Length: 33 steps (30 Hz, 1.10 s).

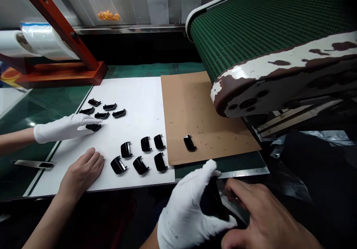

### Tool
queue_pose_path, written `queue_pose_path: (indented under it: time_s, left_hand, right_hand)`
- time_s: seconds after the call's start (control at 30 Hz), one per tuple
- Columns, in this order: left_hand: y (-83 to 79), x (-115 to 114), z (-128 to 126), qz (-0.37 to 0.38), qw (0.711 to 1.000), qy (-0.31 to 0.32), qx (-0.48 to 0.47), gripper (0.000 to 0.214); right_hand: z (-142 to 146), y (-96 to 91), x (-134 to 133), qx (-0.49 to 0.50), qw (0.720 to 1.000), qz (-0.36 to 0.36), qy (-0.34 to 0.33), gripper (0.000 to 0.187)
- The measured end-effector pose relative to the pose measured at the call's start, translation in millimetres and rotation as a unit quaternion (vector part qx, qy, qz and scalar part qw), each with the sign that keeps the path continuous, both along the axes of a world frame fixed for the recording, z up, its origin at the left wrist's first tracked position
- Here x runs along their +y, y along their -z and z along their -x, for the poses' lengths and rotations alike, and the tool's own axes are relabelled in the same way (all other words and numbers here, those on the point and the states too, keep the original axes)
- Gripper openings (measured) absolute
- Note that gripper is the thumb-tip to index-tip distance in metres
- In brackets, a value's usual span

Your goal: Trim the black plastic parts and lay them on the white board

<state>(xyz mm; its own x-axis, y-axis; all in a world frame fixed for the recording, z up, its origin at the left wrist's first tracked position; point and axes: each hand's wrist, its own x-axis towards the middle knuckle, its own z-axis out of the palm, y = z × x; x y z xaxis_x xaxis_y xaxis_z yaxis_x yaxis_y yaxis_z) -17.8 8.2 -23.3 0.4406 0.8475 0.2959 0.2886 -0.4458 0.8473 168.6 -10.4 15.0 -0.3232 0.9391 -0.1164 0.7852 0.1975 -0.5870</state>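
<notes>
My left hand (186, 211), in a white glove, grips a glossy black plastic part (213, 200) by its edges, just in front of the table. Bare, my right hand (262, 219) is closed beside that part, its thumb and forefinger bent around a small tool that I cannot make out. Small dark shavings cling to the glove. A similar black part (190, 143) lies on the brown cardboard sheet (184, 104) ahead, among scattered curled shavings.
A co-worker's gloved hand (65, 127) touches a black part (93, 127) on the white sheet (136, 92); their bare hand (82, 172) rests nearby. Several black parts (141, 165) lie there in groups. A green conveyor (251, 29) overhangs at right. A knife (33, 163) lies at left.
</notes>
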Motion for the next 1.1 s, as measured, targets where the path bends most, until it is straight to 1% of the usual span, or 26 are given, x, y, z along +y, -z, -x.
queue_pose_path:
  time_s: [0.03, 0.1, 0.17, 0.23, 0.3, 0.33, 0.4, 0.5, 0.57, 0.67, 0.77, 0.93, 1.1]
  left_hand:
    - [0.5, 2, 10, -0.015, 1.000, -0.004, 0.014, 0.084]
    - [3.4, 14, 46, -0.056, 0.997, -0.018, 0.042, 0.070]
    - [8.2, 35, 98, -0.069, 0.996, -0.038, 0.046, 0.054]
    - [15.4, 59, 154, -0.084, 0.993, -0.061, 0.055, 0.039]
    - [25.2, 77, 201, -0.097, 0.990, -0.078, 0.069, 0.026]
    - [30.8, 82, 218, -0.101, 0.988, -0.087, 0.077, 0.021]
    - [42.1, 87, 240, -0.106, 0.985, -0.099, 0.093, 0.016]
    - [54.3, 86, 251, -0.111, 0.982, -0.106, 0.111, 0.017]
    - [57.5, 85, 252, -0.115, 0.981, -0.104, 0.116, 0.014]
    - [56.7, 87, 252, -0.120, 0.981, -0.096, 0.119, 0.008]
    - [54.0, 89, 252, -0.120, 0.982, -0.085, 0.116, 0.004]
    - [53.3, 88, 251, -0.120, 0.983, -0.076, 0.115, 0.002]
    - [53.6, 88, 252, -0.121, 0.982, -0.079, 0.121, 0.006]
  right_hand:
    - [0, -0.3, 0, 0.001, 1.000, -0.005, -0.002, 0.065]
    - [-1, -0.8, 1, 0.012, 1.000, -0.010, 0.002, 0.067]
    - [-1, -1.5, 1, 0.023, 1.000, -0.010, 0.005, 0.070]
    - [0, -2.4, 2, 0.025, 1.000, 0.004, 0.001, 0.073]
    - [2, -3.3, 4, 0.025, 0.999, 0.026, -0.002, 0.076]
    - [2, -3.8, 4, 0.026, 0.999, 0.035, -0.002, 0.078]
    - [4, -4.3, 5, 0.033, 0.998, 0.047, -0.002, 0.082]
    - [5, -3.9, 5, 0.027, 0.999, 0.032, -0.008, 0.084]
    - [6, -2.8, 4, 0.010, 1.000, -0.016, -0.013, 0.083]
    - [9, -0.8, 3, -0.011, 0.995, -0.096, -0.016, 0.081]
    - [11, 2.0, 2, -0.023, 0.990, -0.138, -0.018, 0.086]
    - [11, 8.0, 2, -0.023, 0.989, -0.147, -0.027, 0.093]
    - [10, 11.0, 2, -0.022, 0.989, -0.145, -0.025, 0.093]
